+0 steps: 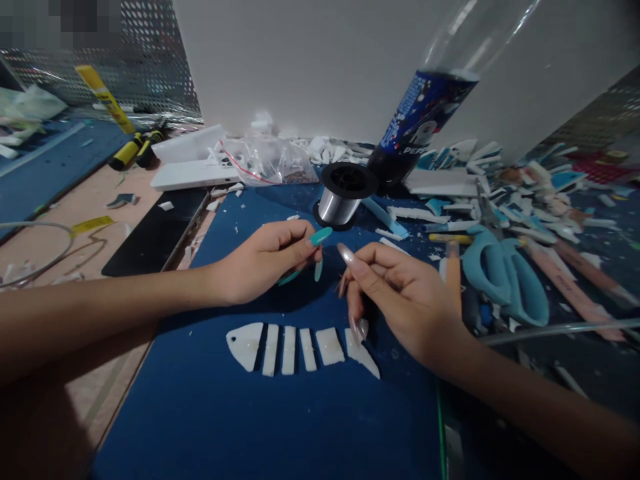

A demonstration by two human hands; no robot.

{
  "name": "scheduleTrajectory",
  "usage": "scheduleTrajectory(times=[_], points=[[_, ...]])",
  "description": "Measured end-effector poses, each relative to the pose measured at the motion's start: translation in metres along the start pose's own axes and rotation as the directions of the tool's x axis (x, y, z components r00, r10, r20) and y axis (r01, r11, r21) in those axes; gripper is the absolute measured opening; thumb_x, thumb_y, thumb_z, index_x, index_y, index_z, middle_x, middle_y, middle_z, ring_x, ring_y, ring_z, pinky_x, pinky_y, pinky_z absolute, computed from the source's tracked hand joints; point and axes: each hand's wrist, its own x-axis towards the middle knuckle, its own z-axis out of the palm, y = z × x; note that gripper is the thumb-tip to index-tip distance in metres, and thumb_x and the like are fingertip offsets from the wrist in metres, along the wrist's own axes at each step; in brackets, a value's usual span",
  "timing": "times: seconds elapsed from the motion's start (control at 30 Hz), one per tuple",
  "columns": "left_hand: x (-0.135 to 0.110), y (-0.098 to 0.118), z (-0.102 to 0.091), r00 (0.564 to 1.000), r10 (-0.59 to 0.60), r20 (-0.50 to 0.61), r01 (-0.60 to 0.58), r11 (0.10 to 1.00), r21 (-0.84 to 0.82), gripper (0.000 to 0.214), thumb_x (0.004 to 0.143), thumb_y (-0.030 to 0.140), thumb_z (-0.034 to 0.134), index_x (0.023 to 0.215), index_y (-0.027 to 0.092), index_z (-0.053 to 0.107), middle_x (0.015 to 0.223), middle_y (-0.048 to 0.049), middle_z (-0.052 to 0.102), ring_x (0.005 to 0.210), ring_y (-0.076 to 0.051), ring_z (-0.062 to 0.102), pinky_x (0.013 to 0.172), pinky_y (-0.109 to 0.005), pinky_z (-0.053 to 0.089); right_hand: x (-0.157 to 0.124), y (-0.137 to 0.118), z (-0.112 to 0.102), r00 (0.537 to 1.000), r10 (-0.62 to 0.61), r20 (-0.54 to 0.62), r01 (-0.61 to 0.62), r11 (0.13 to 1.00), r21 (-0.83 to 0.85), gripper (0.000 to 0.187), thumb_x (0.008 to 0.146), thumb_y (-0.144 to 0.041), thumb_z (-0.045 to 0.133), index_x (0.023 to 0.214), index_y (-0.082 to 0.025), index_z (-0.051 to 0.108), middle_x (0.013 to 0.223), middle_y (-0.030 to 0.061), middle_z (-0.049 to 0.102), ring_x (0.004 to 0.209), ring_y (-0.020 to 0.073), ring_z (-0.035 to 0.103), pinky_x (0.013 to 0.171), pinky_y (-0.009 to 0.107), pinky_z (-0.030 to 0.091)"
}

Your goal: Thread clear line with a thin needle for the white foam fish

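My left hand (280,260), with long teal nails, hovers above the blue mat (290,427), thumb pressed to its fingers. Facing it, my right hand (395,293) is also closed in a pinch; whatever either holds is too fine to see. Below them lies a row of white cut pieces in a fish shape: a head (246,347) with a small eye hole, narrow strips (289,350), a wider block (330,347) and a tail piece (365,357). My right fingertips overlap the tail in view; I cannot tell if they touch. Behind the hands stands a spool (337,208) of clear line.
A tilted Pepsi bottle (417,127) stands behind the spool. Blue-handled scissors (505,280) and white scraps (520,213) crowd the right. A zip bag (275,163) lies at the back; a black phone-like slab (157,233) and yellow-black pliers (135,150) are left.
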Motion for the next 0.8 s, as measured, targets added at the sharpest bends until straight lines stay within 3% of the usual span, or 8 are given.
scheduleTrajectory(times=[0.37,0.53,0.63,0.8], points=[[-0.006,0.0,0.002,0.994,0.095,-0.049,-0.078,0.958,0.275,0.021,0.091,0.031,0.042,0.08,0.015,0.05,0.06,0.0052,0.041,0.05,-0.004,0.034,0.045,-0.017,0.028,0.001,-0.002,0.0,1.0,0.019,0.006,-0.019,0.999,-0.047,0.025,0.092,-0.025,0.044,0.068,-0.019,0.048,0.046,-0.0039,0.054,0.037,0.0069,0.05,0.042,0.02,0.042],[-0.006,0.004,0.003,0.981,0.191,0.027,-0.187,0.907,0.376,0.019,0.089,0.029,0.047,0.075,0.015,0.049,0.057,0.0059,0.042,0.05,-0.005,0.036,0.046,-0.017,0.029,0.0,0.0,-0.001,0.999,0.024,0.021,-0.023,0.999,-0.041,0.023,0.092,-0.024,0.043,0.071,-0.019,0.049,0.045,-0.0047,0.054,0.041,0.0073,0.052,0.045,0.019,0.043],[-0.007,0.003,0.002,0.952,0.301,0.047,-0.289,0.843,0.453,0.021,0.089,0.024,0.048,0.07,0.016,0.047,0.055,0.0066,0.04,0.048,-0.004,0.034,0.045,-0.017,0.028,0.0,0.001,-0.002,0.999,0.027,0.025,-0.026,0.999,-0.035,0.022,0.092,-0.023,0.043,0.073,-0.018,0.05,0.046,-0.0044,0.055,0.042,0.0075,0.052,0.046,0.02,0.043],[-0.011,-0.001,0.0,0.872,0.477,-0.108,-0.346,0.758,0.553,0.023,0.089,0.021,0.047,0.067,0.016,0.044,0.056,0.0056,0.043,0.048,-0.004,0.035,0.046,-0.018,0.029,0.001,0.0,0.0,0.999,0.044,0.025,-0.043,0.998,-0.05,0.023,0.092,-0.026,0.044,0.073,-0.018,0.052,0.047,-0.0031,0.056,0.045,0.0085,0.053,0.048,0.021,0.044]])
